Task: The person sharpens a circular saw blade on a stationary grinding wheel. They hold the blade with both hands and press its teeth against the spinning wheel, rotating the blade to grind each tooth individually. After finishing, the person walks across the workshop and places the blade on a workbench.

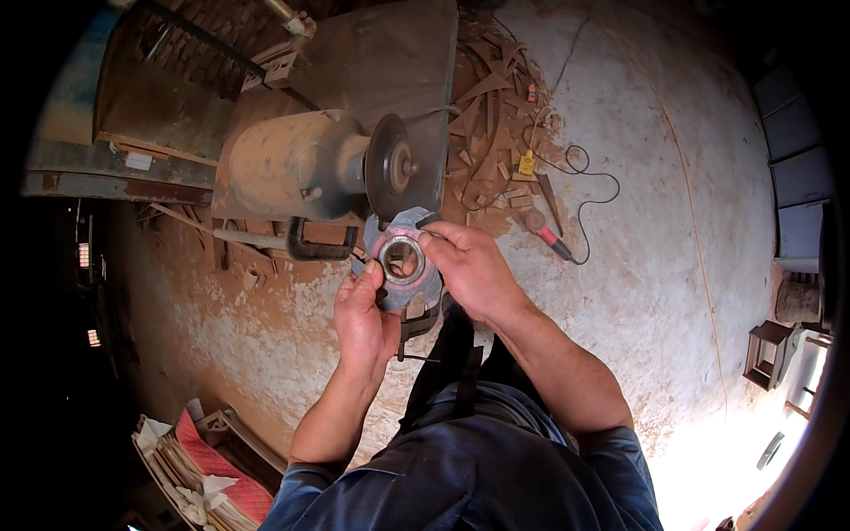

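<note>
Between my two hands is a grey toothed cutter head (428,288) with a pinkish band and a round metal bore through its middle. My left hand (361,314) grips its left side, the thumb beside the bore. On the upper right edge, my right hand (478,270) is closed with thumb and fingers on the rim. The cutter head is just below the dark grinding wheel (385,168) of a dusty bench motor (288,168); whether they touch I cannot tell. Clamps (320,250) at the bench's front edge are close to my hands.
The motor stands on a metal-topped bench (390,53). Wood offcuts (496,97) litter the floor to its right, with a yellow socket block (527,163), a cable and a red-bodied power tool (547,234). A stack with red cloth (221,469) lies lower left.
</note>
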`<act>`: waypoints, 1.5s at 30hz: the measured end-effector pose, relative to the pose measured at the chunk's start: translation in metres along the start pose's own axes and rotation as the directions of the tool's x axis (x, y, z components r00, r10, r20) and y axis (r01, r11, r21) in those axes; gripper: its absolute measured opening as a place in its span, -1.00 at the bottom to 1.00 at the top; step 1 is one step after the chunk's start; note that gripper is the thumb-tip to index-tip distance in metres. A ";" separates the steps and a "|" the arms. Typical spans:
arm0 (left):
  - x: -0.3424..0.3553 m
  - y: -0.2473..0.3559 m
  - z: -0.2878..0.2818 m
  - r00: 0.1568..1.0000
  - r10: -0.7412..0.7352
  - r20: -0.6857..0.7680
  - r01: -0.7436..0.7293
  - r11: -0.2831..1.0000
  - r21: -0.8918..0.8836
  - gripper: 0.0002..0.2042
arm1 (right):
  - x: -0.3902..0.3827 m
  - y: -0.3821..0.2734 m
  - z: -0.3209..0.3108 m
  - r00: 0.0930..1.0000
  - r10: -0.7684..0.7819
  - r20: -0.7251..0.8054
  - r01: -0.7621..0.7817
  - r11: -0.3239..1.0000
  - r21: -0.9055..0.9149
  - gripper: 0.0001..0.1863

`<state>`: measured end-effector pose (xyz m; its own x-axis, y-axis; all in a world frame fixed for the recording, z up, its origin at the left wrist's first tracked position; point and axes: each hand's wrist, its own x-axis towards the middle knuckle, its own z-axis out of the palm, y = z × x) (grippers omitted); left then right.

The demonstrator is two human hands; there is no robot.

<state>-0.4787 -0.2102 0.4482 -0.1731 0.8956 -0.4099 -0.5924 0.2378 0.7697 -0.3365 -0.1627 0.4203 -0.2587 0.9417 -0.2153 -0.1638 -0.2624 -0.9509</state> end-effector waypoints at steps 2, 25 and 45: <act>0.001 0.001 0.003 1.000 0.007 0.015 -0.007 1.000 0.005 -0.72 | 0.002 0.001 0.000 1.000 -0.027 -0.007 0.027 1.000 -0.015 -0.76; -0.004 0.002 -0.006 1.000 -0.019 0.014 0.019 0.999 0.026 -0.69 | -0.010 -0.006 0.004 1.000 0.010 -0.018 -0.012 0.996 -0.087 -0.72; -0.007 0.001 -0.026 0.996 -0.063 0.063 0.062 0.998 0.022 -0.74 | -0.019 -0.017 0.010 1.000 0.019 0.010 -0.018 0.991 -0.136 -0.73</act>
<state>-0.4987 -0.2262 0.4389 -0.0856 0.9008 -0.4257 -0.5849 0.3005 0.7534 -0.3378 -0.1780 0.4430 -0.2715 0.9342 -0.2313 -0.0282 -0.2480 -0.9683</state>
